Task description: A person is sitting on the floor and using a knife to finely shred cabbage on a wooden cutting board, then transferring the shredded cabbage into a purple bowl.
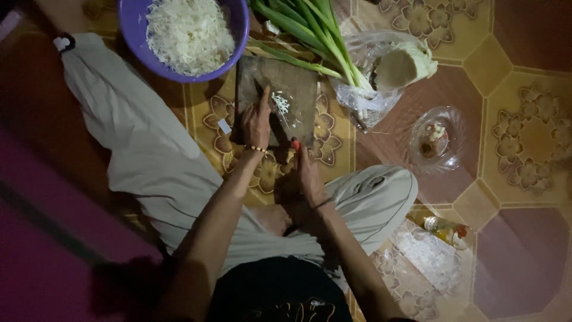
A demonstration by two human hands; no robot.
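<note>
A purple bowl (pixel 134 36) of shredded white vegetable sits on the patterned floor (pixel 524 119). Beside it lies a wooden cutting board (pixel 298 83). The left hand (pixel 256 122) presses flat on the board, fingers extended beside a small pile of white shreds (pixel 280 104). The right hand (pixel 308 173) is clenched around a red-handled knife (pixel 294 144) at the board's near edge. Farther right lie green onions (pixel 310 30), a plastic bag (pixel 363 98), a glass bowl (pixel 453 152) and a small bottle (pixel 445 229).

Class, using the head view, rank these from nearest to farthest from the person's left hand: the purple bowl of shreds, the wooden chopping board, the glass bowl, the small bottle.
1. Wooden chopping board: under the left hand.
2. Purple bowl: ahead, to the left.
3. Glass bowl: off to the right.
4. Small bottle: far right, beside the knee.
</note>
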